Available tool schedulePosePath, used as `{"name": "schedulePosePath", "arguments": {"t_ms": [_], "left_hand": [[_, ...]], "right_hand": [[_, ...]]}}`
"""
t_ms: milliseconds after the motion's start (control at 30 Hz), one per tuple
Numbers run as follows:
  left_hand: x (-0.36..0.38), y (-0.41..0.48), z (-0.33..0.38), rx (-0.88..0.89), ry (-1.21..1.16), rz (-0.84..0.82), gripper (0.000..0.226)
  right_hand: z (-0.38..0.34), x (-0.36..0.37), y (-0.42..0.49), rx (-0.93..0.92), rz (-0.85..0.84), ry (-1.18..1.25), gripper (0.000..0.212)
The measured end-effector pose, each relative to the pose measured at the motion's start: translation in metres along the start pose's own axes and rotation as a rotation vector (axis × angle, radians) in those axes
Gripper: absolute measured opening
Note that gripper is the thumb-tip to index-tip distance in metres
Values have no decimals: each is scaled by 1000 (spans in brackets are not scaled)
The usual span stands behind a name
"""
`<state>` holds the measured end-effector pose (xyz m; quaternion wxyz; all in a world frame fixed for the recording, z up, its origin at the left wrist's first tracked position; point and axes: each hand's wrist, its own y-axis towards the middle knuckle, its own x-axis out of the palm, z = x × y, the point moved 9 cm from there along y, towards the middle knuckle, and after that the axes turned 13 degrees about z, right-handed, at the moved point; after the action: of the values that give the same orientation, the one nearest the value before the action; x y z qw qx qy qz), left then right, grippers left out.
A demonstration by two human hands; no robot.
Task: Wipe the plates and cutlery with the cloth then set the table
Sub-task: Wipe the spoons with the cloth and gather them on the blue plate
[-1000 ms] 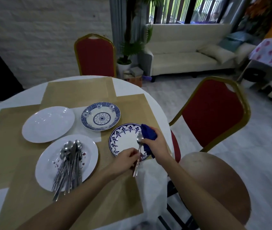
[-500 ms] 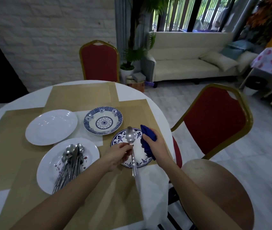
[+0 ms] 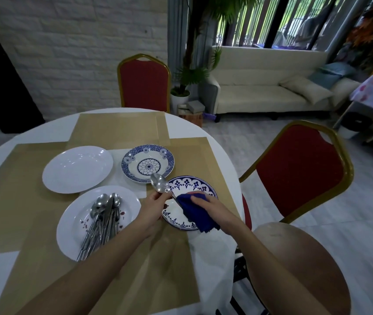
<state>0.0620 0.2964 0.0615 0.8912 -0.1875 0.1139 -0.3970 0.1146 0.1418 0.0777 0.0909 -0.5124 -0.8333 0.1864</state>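
While the spoon is pinched at its neck by the left grip at frame centre, its handle is enclosed in the blue cloth clenched by the right grip, above a blue-rimmed plate on the table.

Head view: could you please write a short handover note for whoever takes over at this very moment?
Hands: left hand holds the spoon below its bowl. Right hand grips the blue cloth around the spoon's handle, above the blue-rimmed plate.
Things: cutlery pile lies on the red-speckled white plate. Plain white plate and blue floral plate sit beyond.
Done: one spoon is mid-wipe. Which plates are wiped cannot be told.
Left: the cutlery pile, then setting the table.
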Motion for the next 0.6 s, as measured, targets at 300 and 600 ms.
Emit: {"name": "schedulePosePath", "arguments": {"t_ms": [300,600], "left_hand": [[7,8,-5,-18,-22,-73,11],[32,31,-56,-261,222,-133,21]], "right_hand": [[18,2,-3,-21,71,87,22],[50,-60,-17,49,176,-114,21]]}}
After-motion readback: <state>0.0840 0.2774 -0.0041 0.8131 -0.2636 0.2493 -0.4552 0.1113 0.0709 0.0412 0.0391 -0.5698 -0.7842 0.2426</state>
